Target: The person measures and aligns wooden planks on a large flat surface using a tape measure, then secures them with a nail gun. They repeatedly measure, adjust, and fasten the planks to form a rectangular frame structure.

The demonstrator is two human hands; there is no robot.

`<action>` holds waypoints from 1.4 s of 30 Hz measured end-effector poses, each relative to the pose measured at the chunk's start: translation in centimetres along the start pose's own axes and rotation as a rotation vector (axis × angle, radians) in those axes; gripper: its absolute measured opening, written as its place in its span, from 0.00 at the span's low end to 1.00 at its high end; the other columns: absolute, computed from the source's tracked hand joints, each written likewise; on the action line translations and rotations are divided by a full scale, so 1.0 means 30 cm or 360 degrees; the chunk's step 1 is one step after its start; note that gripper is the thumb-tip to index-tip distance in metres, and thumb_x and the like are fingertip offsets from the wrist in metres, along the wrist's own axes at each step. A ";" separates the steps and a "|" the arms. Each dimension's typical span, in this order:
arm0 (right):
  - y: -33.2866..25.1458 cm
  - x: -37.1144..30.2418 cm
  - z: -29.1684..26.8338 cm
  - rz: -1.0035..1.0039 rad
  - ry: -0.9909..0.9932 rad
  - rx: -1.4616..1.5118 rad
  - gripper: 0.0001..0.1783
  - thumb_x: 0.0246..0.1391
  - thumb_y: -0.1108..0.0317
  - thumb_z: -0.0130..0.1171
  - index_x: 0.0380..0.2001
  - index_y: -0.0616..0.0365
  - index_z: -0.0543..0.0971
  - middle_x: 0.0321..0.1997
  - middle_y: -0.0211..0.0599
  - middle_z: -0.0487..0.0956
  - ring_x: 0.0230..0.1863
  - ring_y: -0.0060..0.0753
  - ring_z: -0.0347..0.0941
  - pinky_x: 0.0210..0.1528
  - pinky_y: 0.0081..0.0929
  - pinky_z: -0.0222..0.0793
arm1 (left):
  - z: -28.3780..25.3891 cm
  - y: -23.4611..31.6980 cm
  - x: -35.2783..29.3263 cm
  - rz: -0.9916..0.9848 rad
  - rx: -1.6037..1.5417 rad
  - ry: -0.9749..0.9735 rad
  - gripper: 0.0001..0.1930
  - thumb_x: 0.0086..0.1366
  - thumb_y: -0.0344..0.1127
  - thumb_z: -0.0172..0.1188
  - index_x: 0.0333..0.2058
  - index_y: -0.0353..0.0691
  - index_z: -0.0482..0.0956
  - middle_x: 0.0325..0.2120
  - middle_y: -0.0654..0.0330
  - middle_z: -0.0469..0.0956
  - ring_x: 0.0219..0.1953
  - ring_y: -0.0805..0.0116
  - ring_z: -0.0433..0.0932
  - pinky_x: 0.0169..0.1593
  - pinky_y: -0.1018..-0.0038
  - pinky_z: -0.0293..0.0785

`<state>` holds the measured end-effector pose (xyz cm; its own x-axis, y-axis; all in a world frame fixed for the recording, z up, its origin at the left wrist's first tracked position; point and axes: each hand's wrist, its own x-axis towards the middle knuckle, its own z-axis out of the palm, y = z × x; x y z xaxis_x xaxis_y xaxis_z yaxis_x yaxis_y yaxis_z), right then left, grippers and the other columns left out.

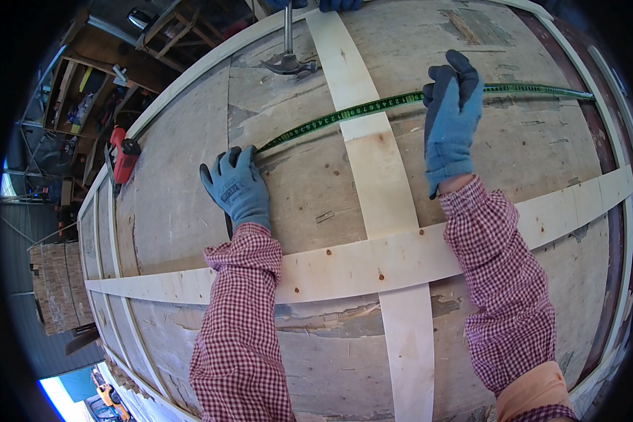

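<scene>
Pinned flat under both gloved hands, a green tape measure point(373, 105) is stretched across the plywood panel point(309, 190): left hand point(238, 186) pressed on its near end, right hand point(451, 119) laid over it past the pale batten point(369, 162). A hammer point(288, 60) is seen beyond.

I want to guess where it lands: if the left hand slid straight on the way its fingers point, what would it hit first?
Probably the green measuring tape right at the left hand fingertips; farther on lies the metal claw hammer.

A woodworking shop — plywood panel point(316, 197), hammer point(288, 60), cluttered tool shelves point(77, 98).
</scene>
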<state>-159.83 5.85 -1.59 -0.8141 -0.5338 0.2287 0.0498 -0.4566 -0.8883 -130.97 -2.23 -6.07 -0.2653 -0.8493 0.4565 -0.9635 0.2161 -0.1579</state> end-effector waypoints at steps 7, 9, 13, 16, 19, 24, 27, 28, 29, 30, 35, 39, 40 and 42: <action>-0.009 -0.004 0.003 0.0016 0.0002 -0.0012 0.15 0.63 0.71 0.47 0.53 0.58 0.67 0.48 0.38 0.73 0.49 0.28 0.71 0.53 0.21 0.69 | 0.005 -0.004 -0.001 -0.0006 -0.0048 0.0034 0.10 0.64 0.39 0.53 0.41 0.58 0.81 0.47 0.63 0.77 0.55 0.60 0.69 0.68 0.52 0.45; -0.009 -0.004 -0.001 0.0008 0.0004 -0.0019 0.15 0.63 0.71 0.47 0.53 0.57 0.67 0.48 0.39 0.73 0.49 0.28 0.71 0.52 0.21 0.69 | 0.006 -0.001 -0.001 -0.0001 -0.0060 0.0027 0.10 0.64 0.39 0.53 0.41 0.58 0.81 0.47 0.63 0.76 0.55 0.60 0.69 0.68 0.52 0.45; 0.000 0.002 -0.005 -0.0018 0.0011 -0.0058 0.15 0.63 0.71 0.47 0.53 0.57 0.67 0.48 0.38 0.73 0.48 0.27 0.71 0.51 0.20 0.70 | 0.001 0.003 0.000 -0.0007 -0.0056 0.0012 0.10 0.64 0.39 0.53 0.41 0.58 0.81 0.47 0.63 0.77 0.55 0.60 0.69 0.68 0.53 0.45; -0.001 0.001 -0.001 -0.0010 0.0007 -0.0006 0.15 0.63 0.72 0.47 0.53 0.57 0.67 0.46 0.37 0.73 0.46 0.26 0.71 0.49 0.19 0.70 | 0.010 -0.003 -0.001 -0.0007 -0.0051 0.0048 0.10 0.64 0.39 0.53 0.41 0.58 0.81 0.47 0.63 0.77 0.55 0.61 0.69 0.68 0.53 0.45; -0.003 -0.003 0.000 0.0003 0.0006 0.0009 0.15 0.63 0.72 0.47 0.53 0.56 0.67 0.45 0.37 0.73 0.45 0.24 0.70 0.48 0.18 0.70 | 0.006 -0.005 0.001 -0.0013 -0.0051 0.0029 0.10 0.64 0.39 0.53 0.41 0.59 0.82 0.47 0.64 0.76 0.55 0.61 0.69 0.68 0.53 0.45; 0.015 0.002 -0.003 -0.0066 0.0027 0.0030 0.16 0.63 0.63 0.50 0.53 0.51 0.70 0.41 0.32 0.74 0.34 0.20 0.66 0.41 0.21 0.67 | 0.004 0.002 0.002 -0.0017 -0.0054 0.0021 0.10 0.64 0.39 0.53 0.41 0.59 0.82 0.47 0.64 0.76 0.55 0.61 0.69 0.68 0.53 0.45; 0.012 0.003 -0.002 -0.0064 0.0023 0.0036 0.16 0.63 0.63 0.50 0.53 0.51 0.70 0.40 0.32 0.74 0.34 0.19 0.66 0.40 0.20 0.67 | 0.001 -0.001 0.001 -0.0016 -0.0050 0.0020 0.10 0.64 0.39 0.53 0.41 0.59 0.82 0.48 0.64 0.76 0.55 0.61 0.69 0.68 0.53 0.45; 0.013 0.002 -0.003 -0.0069 0.0018 0.0043 0.16 0.63 0.63 0.50 0.53 0.51 0.70 0.40 0.32 0.74 0.34 0.19 0.66 0.40 0.20 0.67 | 0.005 0.000 0.002 -0.0013 -0.0053 0.0016 0.10 0.64 0.39 0.53 0.41 0.59 0.82 0.48 0.64 0.76 0.55 0.61 0.69 0.68 0.53 0.45; 0.015 0.001 -0.004 -0.0075 0.0012 0.0050 0.16 0.63 0.63 0.50 0.53 0.51 0.70 0.41 0.32 0.74 0.34 0.19 0.66 0.41 0.20 0.67 | 0.007 0.000 0.001 -0.0009 -0.0058 0.0016 0.10 0.64 0.39 0.53 0.41 0.59 0.82 0.48 0.64 0.76 0.55 0.61 0.69 0.68 0.53 0.44; 0.016 0.002 -0.005 -0.0075 0.0018 0.0043 0.16 0.63 0.63 0.50 0.53 0.51 0.70 0.41 0.32 0.74 0.34 0.19 0.67 0.41 0.20 0.67 | 0.009 0.001 -0.001 -0.0005 -0.0063 0.0015 0.10 0.64 0.39 0.53 0.41 0.59 0.82 0.48 0.64 0.76 0.55 0.61 0.69 0.68 0.53 0.44; 0.020 0.007 -0.006 -0.0104 0.0034 -0.0067 0.16 0.63 0.63 0.50 0.53 0.51 0.70 0.41 0.32 0.74 0.35 0.20 0.67 0.42 0.21 0.68 | 0.003 -0.005 -0.001 -0.0007 -0.0049 0.0029 0.10 0.63 0.38 0.53 0.41 0.59 0.81 0.48 0.64 0.76 0.55 0.61 0.69 0.68 0.53 0.44; 0.007 0.002 -0.005 -0.0025 0.0008 -0.0045 0.15 0.64 0.71 0.46 0.53 0.58 0.67 0.50 0.41 0.72 0.50 0.30 0.71 0.54 0.22 0.69 | 0.009 -0.005 -0.005 0.0004 -0.0066 0.0018 0.10 0.63 0.39 0.53 0.41 0.59 0.81 0.48 0.64 0.76 0.55 0.61 0.69 0.68 0.53 0.45; 0.005 0.003 -0.006 -0.0026 0.0006 -0.0035 0.15 0.64 0.71 0.46 0.53 0.58 0.67 0.50 0.41 0.72 0.51 0.30 0.71 0.55 0.22 0.69 | 0.005 -0.004 -0.002 0.0009 -0.0071 0.0016 0.10 0.64 0.39 0.53 0.41 0.59 0.81 0.48 0.64 0.76 0.55 0.61 0.69 0.68 0.53 0.45; 0.002 0.004 -0.007 -0.0028 0.0004 -0.0032 0.15 0.64 0.71 0.46 0.53 0.58 0.67 0.50 0.41 0.72 0.52 0.31 0.71 0.56 0.22 0.69 | 0.000 -0.001 0.003 0.0008 -0.0081 0.0017 0.10 0.64 0.39 0.53 0.41 0.59 0.81 0.48 0.64 0.76 0.55 0.61 0.69 0.68 0.53 0.45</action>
<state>-160.05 5.90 -1.71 -0.8163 -0.5238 0.2435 0.0238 -0.4516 -0.8919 -130.97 -2.30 -6.02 -0.2700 -0.8431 0.4650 -0.9627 0.2447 -0.1153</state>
